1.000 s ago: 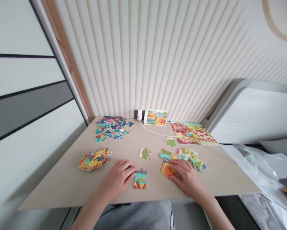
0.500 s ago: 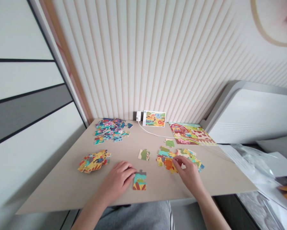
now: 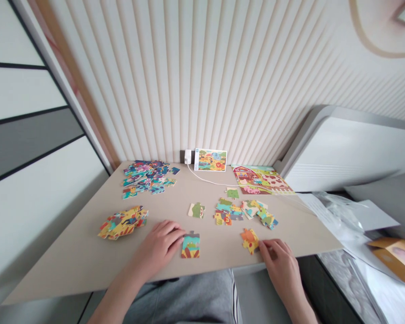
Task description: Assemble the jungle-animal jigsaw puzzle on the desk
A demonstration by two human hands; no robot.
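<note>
My left hand (image 3: 165,245) rests on the table with its fingers together, the fingertips at the left edge of a puzzle piece with a green crocodile (image 3: 190,245). Near the front edge on the right, my right hand (image 3: 279,254) pinches the corner of an orange and yellow puzzle piece (image 3: 250,240). Behind that piece lies a loose group of colourful pieces (image 3: 236,212). A green and cream piece (image 3: 196,210) lies alone in the middle, and a light green one (image 3: 232,193) is farther back.
A yellow-red pile (image 3: 123,222) and a blue-purple pile (image 3: 150,175) of pieces lie on the left of the table (image 3: 97,265). A picture card (image 3: 211,160) leans on the wall beside a white charger (image 3: 188,156) with cable. A farm picture (image 3: 261,180) lies back right.
My right hand has moved right and toward the front edge, bringing the orange piece away from the group. My left hand stays by the crocodile piece. The view has shifted slightly.
</note>
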